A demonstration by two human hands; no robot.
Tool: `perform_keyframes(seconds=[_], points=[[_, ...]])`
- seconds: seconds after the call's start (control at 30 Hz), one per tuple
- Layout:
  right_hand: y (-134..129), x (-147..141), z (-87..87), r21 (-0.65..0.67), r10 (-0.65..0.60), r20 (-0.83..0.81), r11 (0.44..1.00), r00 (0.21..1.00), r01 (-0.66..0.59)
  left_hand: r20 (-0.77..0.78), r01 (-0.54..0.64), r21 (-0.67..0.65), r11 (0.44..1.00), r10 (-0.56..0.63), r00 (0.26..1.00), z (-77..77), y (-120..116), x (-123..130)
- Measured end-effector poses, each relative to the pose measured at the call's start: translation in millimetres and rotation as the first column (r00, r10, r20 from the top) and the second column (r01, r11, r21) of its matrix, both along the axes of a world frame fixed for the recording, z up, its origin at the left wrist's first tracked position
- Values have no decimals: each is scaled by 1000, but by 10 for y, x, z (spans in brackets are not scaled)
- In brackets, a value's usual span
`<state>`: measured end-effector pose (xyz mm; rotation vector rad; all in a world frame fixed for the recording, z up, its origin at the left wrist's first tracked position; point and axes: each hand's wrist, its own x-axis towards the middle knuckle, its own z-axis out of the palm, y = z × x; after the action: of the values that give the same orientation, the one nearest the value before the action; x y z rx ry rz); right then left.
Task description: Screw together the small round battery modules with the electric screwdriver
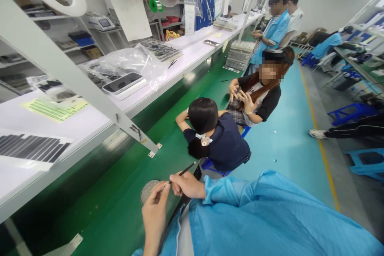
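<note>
Over the green bench, my right hand [188, 185] is closed round a thin black pen-like tool [186, 169], whose light-coloured end points up and away. Close beside it, my left hand [155, 208] is pinched at the tool's lower end. Whether it grips the tool itself or something tiny there cannot be made out. A round metallic dish [147, 192] lies on the green bench top [120, 212], just behind my left fingertips and partly covered by them.
A white shelf [192, 54] runs along the left above the bench, carrying a phone-like device [123, 83], plastic bags [129, 62] and a sheet of black strips [30, 148]. A slanted white post [99, 96] stands ahead. Two seated people [222, 140] [255, 96] work along the bench.
</note>
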<state>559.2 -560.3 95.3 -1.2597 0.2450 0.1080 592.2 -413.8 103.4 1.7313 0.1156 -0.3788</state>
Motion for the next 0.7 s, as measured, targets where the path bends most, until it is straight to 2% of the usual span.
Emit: perform_keyframes(seconds=[0.23,0.4,0.7], points=[[-31,40,104,-25,6,-25,1000,1000,-7,-80,-80,25,996,82,993,27,19,24],[-72,38,98,2,-22,-16,1000,1000,22,-59,-55,34,998,57,997,53,-58,50],[-169,36,108,-28,-63,-12,998,998,63,27,25,53,998,-27,999,-124,-83,136]])
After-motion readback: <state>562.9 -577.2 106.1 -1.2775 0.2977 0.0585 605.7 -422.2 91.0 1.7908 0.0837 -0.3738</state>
